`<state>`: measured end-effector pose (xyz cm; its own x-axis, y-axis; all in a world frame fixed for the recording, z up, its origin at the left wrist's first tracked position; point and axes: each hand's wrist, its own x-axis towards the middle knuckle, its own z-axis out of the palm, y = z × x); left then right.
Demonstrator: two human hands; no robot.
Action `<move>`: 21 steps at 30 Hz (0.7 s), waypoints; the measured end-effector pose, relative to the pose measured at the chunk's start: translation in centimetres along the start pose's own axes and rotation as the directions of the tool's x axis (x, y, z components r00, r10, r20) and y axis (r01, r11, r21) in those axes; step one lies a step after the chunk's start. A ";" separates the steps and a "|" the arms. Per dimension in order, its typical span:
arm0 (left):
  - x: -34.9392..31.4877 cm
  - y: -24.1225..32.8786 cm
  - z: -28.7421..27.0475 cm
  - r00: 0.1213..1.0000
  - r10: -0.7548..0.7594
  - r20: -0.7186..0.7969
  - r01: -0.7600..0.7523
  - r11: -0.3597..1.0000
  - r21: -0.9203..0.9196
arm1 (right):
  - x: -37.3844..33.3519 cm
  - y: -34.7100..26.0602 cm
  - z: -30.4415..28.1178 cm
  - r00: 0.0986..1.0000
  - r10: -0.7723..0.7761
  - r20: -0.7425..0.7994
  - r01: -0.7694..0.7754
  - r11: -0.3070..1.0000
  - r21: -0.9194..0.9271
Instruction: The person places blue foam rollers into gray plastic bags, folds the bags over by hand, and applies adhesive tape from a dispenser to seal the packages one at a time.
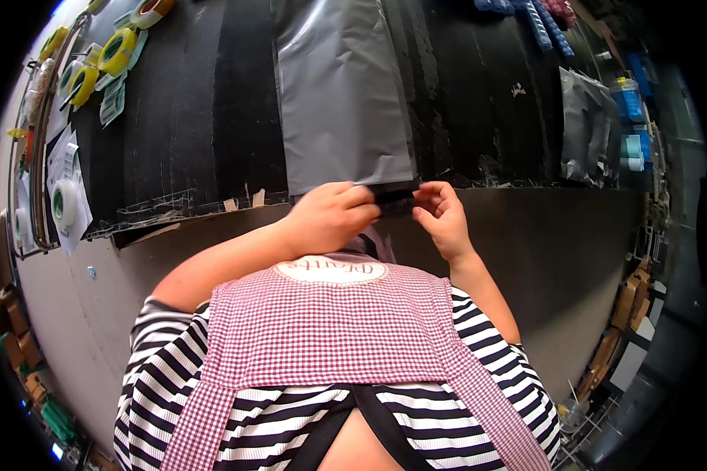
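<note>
A long grey plastic mailing bag [346, 110] lies lengthwise on the black tabletop [239, 94], its near end reaching the front edge. My left hand [334, 216] is closed on the dark strip at that near end, its fingers curled and slightly blurred. At the right corner of the same end, my right hand [444, 220] bends thumb and forefinger around the strip's edge. My fingers hide part of the strip, so its exact fold cannot be made out.
Tape rolls [118, 52] and loose labels sit at the far left, with another tape roll [64, 202] on papers nearer. A second grey bag [585, 129] lies at right, beside blue items [628, 102]. Blue wrapped rolls [538, 23] are at the far right.
</note>
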<state>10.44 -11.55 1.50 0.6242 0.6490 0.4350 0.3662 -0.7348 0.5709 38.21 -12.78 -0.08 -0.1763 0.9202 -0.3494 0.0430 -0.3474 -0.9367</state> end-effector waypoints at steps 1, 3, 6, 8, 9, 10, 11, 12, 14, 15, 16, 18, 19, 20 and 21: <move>1.3 0.4 1.0 0.997 -0.016 0.071 0.015 1.000 0.027 | 0.2 -0.3 0.6 0.999 0.001 -0.040 0.001 0.999 0.033; 3.5 0.6 2.8 0.980 -0.058 0.189 0.033 0.991 0.132 | 0.5 -1.1 1.5 0.995 0.002 -0.099 0.008 0.995 0.098; 4.6 0.6 4.9 0.975 -0.169 0.141 0.145 0.975 0.170 | 0.8 -0.7 1.3 0.992 0.036 -0.123 -0.031 0.999 0.041; 4.7 0.4 5.6 0.976 -0.188 0.109 0.172 0.974 0.148 | 0.7 -0.7 1.6 0.990 0.032 -0.139 -0.025 0.999 0.048; 4.6 0.3 5.8 0.972 -0.222 0.079 0.211 0.969 0.130 | 0.6 -0.7 1.9 0.990 0.028 -0.135 -0.021 0.999 0.047; 4.5 0.3 6.0 0.972 -0.219 0.086 0.207 0.970 0.131 | 0.5 -0.7 2.1 0.991 0.023 -0.131 -0.017 0.999 0.047; 4.4 0.3 6.2 0.976 -0.213 0.034 0.209 0.974 0.090 | 0.4 -0.8 2.2 0.990 0.035 -0.138 -0.027 0.998 0.057; 4.3 0.3 6.4 0.978 -0.209 -0.021 0.210 0.977 0.045 | 0.3 -1.2 2.3 0.989 0.036 -0.143 -0.028 0.998 0.059; 4.1 0.2 6.5 0.983 -0.185 -0.014 0.185 0.982 0.049 | 0.3 -2.0 2.5 0.970 0.176 -0.171 -0.141 0.970 0.198; 4.1 0.3 6.6 0.987 -0.160 -0.010 0.160 0.986 0.055 | 0.4 -2.0 2.5 0.969 0.175 -0.175 -0.138 0.970 0.200; 4.1 0.4 6.7 0.988 -0.156 -0.008 0.156 0.986 0.055 | 0.7 -2.0 2.5 0.968 0.188 -0.168 -0.155 0.970 0.188; 4.0 0.6 6.7 0.990 -0.138 -0.039 0.138 0.990 0.004 | 1.2 -2.1 2.5 0.967 0.199 -0.160 -0.170 0.969 0.177; 4.0 0.5 6.7 0.990 -0.137 -0.039 0.138 0.990 0.007 | 1.6 -2.2 2.5 0.970 0.189 -0.155 -0.166 0.975 0.149; 3.9 0.3 6.6 0.994 -0.105 -0.028 0.105 0.994 -0.016 | 1.8 -2.2 2.6 0.973 0.178 -0.148 -0.161 0.980 0.120; 3.8 0.2 6.4 0.997 -0.070 -0.018 0.069 0.997 -0.040 | 2.0 -1.7 2.6 0.973 0.175 -0.147 -0.159 0.980 0.119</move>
<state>17.28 -10.50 -1.16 0.5847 0.7023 0.4062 0.3804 -0.6795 0.6273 35.21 -10.81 0.91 -0.0196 0.8614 -0.5076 -0.0473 -0.5079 -0.8601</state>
